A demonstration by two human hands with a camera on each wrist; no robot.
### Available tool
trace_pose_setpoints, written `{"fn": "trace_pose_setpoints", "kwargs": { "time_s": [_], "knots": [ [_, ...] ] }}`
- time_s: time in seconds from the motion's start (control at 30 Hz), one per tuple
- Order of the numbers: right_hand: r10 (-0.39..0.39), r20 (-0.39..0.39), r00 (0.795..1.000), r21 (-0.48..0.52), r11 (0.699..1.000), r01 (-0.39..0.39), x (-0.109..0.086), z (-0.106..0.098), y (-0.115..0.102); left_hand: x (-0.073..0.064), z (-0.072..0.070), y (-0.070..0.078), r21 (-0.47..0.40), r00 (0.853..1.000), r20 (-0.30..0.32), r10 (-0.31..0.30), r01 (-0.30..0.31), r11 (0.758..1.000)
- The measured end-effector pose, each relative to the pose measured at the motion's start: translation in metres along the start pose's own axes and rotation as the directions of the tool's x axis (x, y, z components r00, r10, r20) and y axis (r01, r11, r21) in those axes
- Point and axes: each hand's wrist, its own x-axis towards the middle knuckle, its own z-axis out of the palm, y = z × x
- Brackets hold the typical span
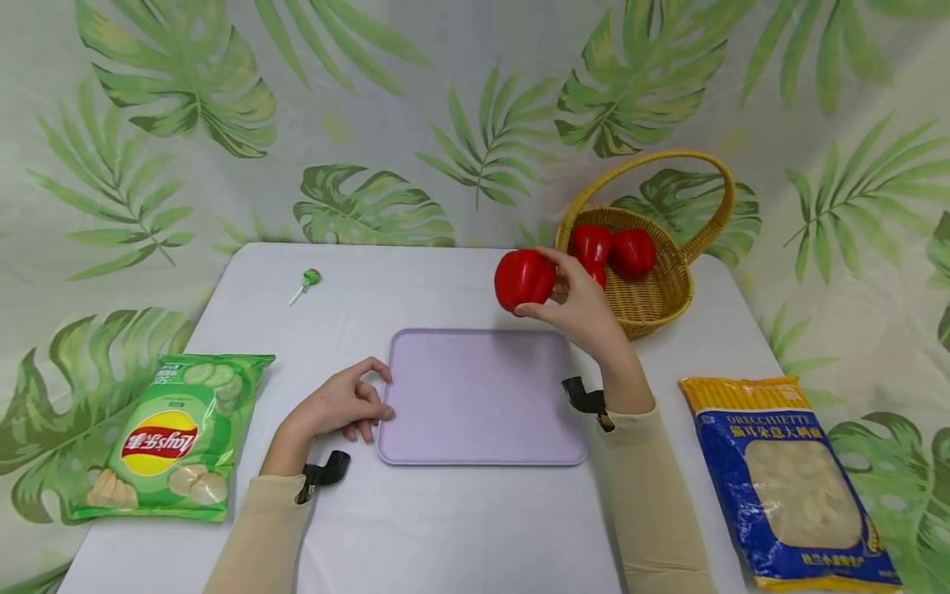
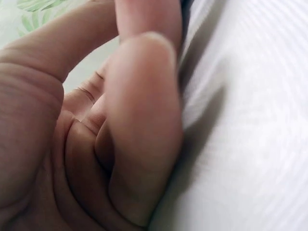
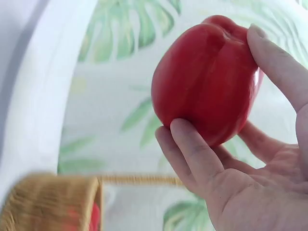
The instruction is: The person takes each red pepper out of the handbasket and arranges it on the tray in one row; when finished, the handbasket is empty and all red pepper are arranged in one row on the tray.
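A glossy red bell pepper [image 1: 523, 280] is held up above the far right edge of the lilac tray [image 1: 482, 396]. My right hand [image 1: 586, 313] grips it between thumb and fingers. In the right wrist view the pepper [image 3: 204, 82] shows its lobed side, with fingers on its underside. At the tray's left rim, my left hand [image 1: 337, 404] holds the edge with bent fingers. The left wrist view shows those curled fingers [image 2: 142, 120] close up, and little of the tray. More red peppers [image 1: 633, 252] lie in the wicker basket [image 1: 646, 309] behind my right hand.
A green chip bag [image 1: 174, 437] lies at the left, and a green lollipop [image 1: 310, 278] farther back. On the right lies a blue and yellow orecchiette bag [image 1: 790, 487]. The basket's tall handle [image 1: 660, 157] arches over it. Leaf-patterned cloth [image 1: 475, 165] hangs behind the white table [image 1: 445, 528].
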Motion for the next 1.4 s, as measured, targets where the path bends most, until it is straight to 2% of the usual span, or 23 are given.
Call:
{"fn": "trace_pose_setpoints", "kwargs": {
  "time_s": [0.23,0.43,0.6,0.8,1.0,1.23,1.4],
  "knots": [
    [-0.089,0.073,0.993,-0.016,0.996,0.09,0.007,0.051,-0.007,-0.002,-0.001,-0.001,0.002,1.0,-0.001,-0.007,0.007,1.0],
    [-0.077,0.163,0.984,-0.079,0.993,0.09,0.012,0.097,-0.012,-0.002,-0.002,-0.001,0.013,1.0,-0.014,-0.015,0.015,1.0],
    [-0.072,0.212,0.975,-0.153,0.983,0.106,0.012,0.125,-0.013,-0.001,-0.002,-0.001,0.011,1.0,-0.018,-0.02,0.02,1.0],
    [-0.047,0.251,0.967,-0.183,0.978,0.095,0.01,0.147,-0.009,-0.001,-0.002,-0.001,0.012,1.0,-0.013,-0.016,0.016,1.0],
    [-0.047,0.267,0.963,-0.248,0.962,0.115,0.008,0.164,-0.004,0.0,-0.002,0.0,0.012,1.0,-0.014,-0.028,0.028,1.0],
    [-0.06,0.231,0.971,-0.316,0.939,0.134,0.005,0.179,-0.003,0.0,-0.002,0.001,0.014,1.0,-0.004,-0.016,0.016,1.0],
    [-0.098,0.225,0.97,-0.316,0.934,0.167,0.004,0.186,0.0,0.0,-0.001,0.001,0.007,1.0,-0.004,-0.009,0.009,1.0]
  ]
}}
